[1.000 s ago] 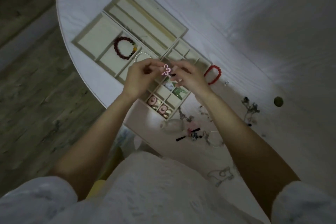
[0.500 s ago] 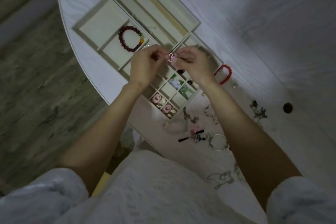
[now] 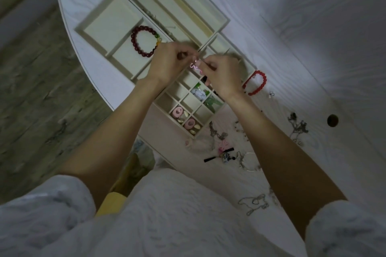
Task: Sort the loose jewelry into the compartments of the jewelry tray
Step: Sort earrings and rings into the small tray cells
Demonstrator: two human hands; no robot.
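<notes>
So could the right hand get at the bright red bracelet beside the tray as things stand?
Probably, but not right away: the red bracelet lies uncovered on the table just beside the right hand, yet that hand and the left hand are both pinching the pink earring.

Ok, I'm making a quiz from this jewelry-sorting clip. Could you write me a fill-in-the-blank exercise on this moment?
1. Both hands pinch a small ____ wire ornament above the jewelry tray.
2. The dark red bead bracelet lies ____ the tray.
3. The bright red bracelet lies on the ____, outside the tray.

Missing words: pink; inside; table
</notes>
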